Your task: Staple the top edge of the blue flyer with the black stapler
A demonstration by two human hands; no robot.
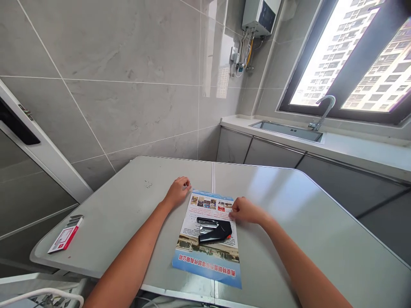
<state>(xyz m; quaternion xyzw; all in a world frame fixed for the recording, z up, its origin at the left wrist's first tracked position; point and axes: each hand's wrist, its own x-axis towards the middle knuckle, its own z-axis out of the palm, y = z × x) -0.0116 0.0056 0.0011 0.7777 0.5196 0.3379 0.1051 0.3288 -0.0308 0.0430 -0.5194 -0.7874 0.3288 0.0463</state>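
Note:
A printed flyer (206,267) lies flat on the table, its large heading upside down from where I look. On top of it rests a black stapler (216,231) on its side, apart from both hands. My left hand (178,192) is closed at the flyer's far left corner, fingers curled together; whatever they pinch, if anything, is too small to make out. At the flyer's right edge, my right hand (248,210) is closed too, its fingertips over the margin. Its curled fingers hide whether it grips the paper or something else.
A red and white packet (66,234) lies at the table's left end. Small dark bits (148,184) are scattered beyond my left forearm. A seam splits the pale table (272,188). Behind stand a tiled wall, a counter with a sink (289,131), and a window.

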